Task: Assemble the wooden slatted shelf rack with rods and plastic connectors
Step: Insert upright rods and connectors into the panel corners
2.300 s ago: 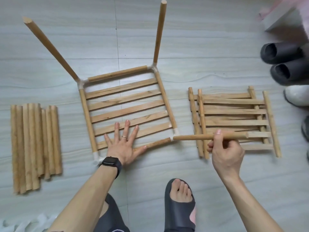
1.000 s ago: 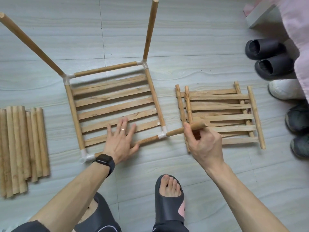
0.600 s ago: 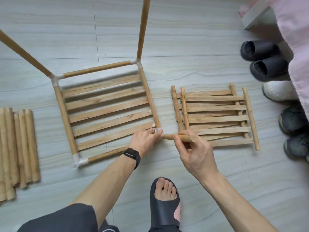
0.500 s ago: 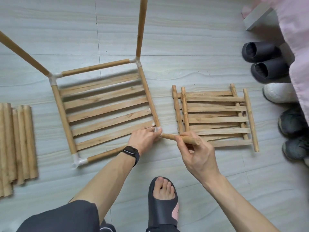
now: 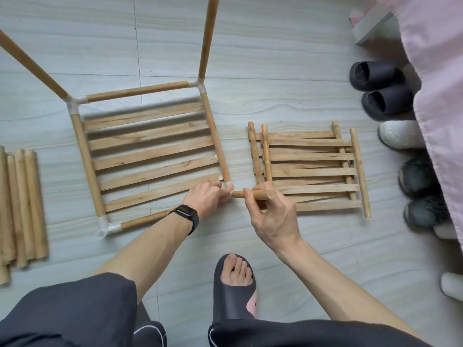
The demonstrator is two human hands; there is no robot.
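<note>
- Right hand (image 5: pixel 273 216) pinched a short round wooden rod (image 5: pixel 253 194) between thumb and curled fingers. The rod lay roughly level, its tip at the white plastic corner connector (image 5: pixel 228 187).
- Left hand (image 5: pixel 208 199) was curled round that connector, bracing it at the near right corner.
- Task item: the pale wooden slatted shelf frame (image 5: pixel 150 156) lay flat on the grey tiled floor (image 5: pixel 263 71), directly ahead of the person, with two long upright wooden rods (image 5: pixel 208 36) rising from its far corners.
- Risk 1: the rod could enter the socket askew and jam or strain the plastic. Likely cause: a one-handed grip aimed along a slight slant.
- Risk 2: the push could slide the frame over the smooth floor or pop the connector off its side rail, as only the left hand restrained it.
- Risk 3: the knuckles of the right hand sat just over the stack of spare wooden slatted panels (image 5: pixel 308 171), and a slip could knock it.
- Hidden: the left fingers covered the socket mouth, so which socket was aimed at, and any seating depth, could not be told.
- Cut off: the far left upright and the bundle of loose wooden rods (image 5: pixel 20 204) ran out of view.
</note>
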